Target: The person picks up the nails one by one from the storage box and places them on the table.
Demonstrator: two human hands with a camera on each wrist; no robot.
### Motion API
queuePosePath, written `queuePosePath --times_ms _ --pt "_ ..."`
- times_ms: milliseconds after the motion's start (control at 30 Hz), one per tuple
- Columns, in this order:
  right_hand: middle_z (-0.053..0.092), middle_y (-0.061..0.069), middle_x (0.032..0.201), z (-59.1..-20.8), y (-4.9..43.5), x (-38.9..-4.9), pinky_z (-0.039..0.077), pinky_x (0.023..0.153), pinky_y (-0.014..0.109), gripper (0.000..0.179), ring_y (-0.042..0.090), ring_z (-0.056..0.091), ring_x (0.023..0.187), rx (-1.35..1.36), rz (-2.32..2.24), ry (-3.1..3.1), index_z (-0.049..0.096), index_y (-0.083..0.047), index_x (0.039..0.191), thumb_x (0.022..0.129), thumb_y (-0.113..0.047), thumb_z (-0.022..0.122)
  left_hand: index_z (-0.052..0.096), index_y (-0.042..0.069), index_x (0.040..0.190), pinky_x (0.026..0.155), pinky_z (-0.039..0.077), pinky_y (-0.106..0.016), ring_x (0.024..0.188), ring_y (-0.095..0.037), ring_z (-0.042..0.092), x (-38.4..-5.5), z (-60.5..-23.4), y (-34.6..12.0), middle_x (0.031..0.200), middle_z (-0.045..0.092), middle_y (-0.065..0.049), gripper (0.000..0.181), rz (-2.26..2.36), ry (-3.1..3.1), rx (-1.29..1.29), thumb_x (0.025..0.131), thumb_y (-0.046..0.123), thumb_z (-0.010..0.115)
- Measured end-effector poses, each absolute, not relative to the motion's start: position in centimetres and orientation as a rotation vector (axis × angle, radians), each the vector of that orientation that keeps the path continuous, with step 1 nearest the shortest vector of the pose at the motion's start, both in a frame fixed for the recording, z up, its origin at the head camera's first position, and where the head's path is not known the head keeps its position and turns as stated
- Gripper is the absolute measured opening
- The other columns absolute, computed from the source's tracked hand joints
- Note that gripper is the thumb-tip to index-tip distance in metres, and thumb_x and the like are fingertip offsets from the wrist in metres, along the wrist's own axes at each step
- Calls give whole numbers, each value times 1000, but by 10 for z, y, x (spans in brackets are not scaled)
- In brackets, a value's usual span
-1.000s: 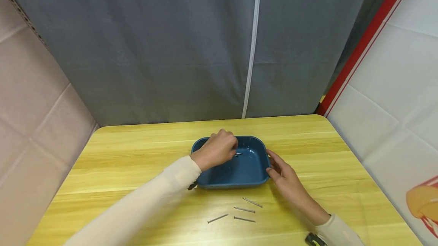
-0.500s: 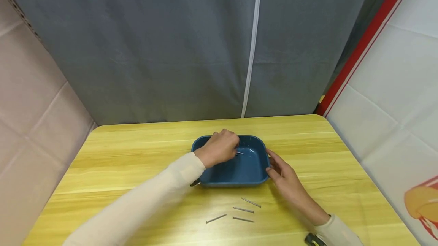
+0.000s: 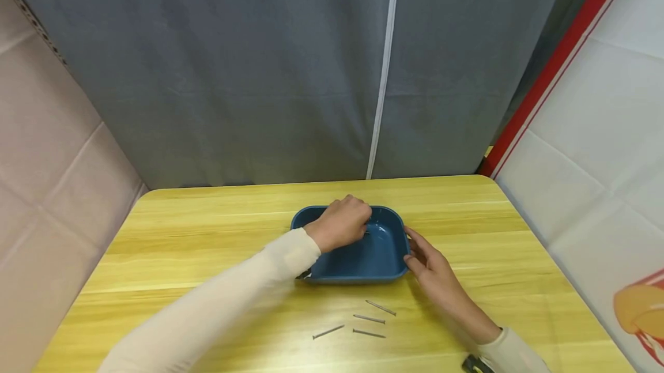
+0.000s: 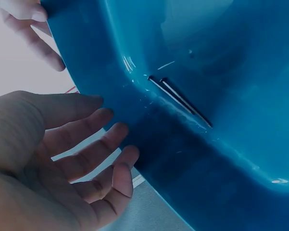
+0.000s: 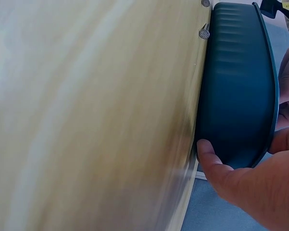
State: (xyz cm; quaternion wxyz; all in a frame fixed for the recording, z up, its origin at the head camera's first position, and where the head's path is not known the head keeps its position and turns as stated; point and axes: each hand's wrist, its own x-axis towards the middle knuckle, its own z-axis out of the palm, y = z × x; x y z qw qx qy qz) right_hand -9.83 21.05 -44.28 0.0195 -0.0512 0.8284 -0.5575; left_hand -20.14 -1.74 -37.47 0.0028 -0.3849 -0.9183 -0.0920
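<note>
A dark blue rectangular tray point(image 3: 358, 266) rests on the wooden table. My left hand point(image 3: 342, 226) reaches over its left part, palm down. In the left wrist view its fingers point(image 4: 94, 156) are loosely bent beside the tray wall, with nothing between them. Two slim nails point(image 4: 182, 103) lie almost parallel on the tray floor, close to these fingers. My right hand point(image 3: 436, 278) holds the tray's right end, thumb and fingers set against its wall and rim. Several more nails point(image 3: 369, 319) lie on the table in front of the tray.
The light wood table point(image 3: 207, 246) has rounded far corners. Behind it hangs a grey curtain point(image 3: 233, 73), with white panels at both sides. A black wrist device point(image 3: 476, 363) sits by the right sleeve.
My left hand has shifted a little to the right over the tray, covering more of the nails in it from the head view. The right hand and the nails on the table stay put.
</note>
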Motion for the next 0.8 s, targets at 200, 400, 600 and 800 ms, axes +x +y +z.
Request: queuePosePath --times_ms 200,400,600,800 --pt "64 26 148 -443 213 -97 53 96 18 59 37 65 132 -166 -1721 2583 40 -2 169 111 1 55 80 10 94 60 57 -33 76 -18 63 -202 -378 -10 84 71 -4 16 -172 -2880 -1211 104 5 69" --pt "64 27 147 -442 214 -96 54 96 19 59 39 65 132 -168 -1727 2578 39 -1 169 111 0 54 81 12 95 60 60 -35 73 -18 68 -201 -383 -7 84 74 -4 15 -57 -2864 -1198 104 7 71" --pt "63 27 148 -442 214 -96 53 96 17 60 39 64 133 -161 -1730 2567 39 -2 169 111 1 53 83 15 105 64 62 -37 79 -19 71 -199 -388 -5 91 75 -5 12 73 -2898 -1195 106 12 71" --pt "63 28 149 -440 214 -94 53 95 17 59 39 64 134 -165 -1741 2563 40 -1 169 111 1 54 83 17 114 73 64 -37 90 -20 73 -194 -388 -3 101 77 -5 13 135 -2935 -1210 107 14 72"
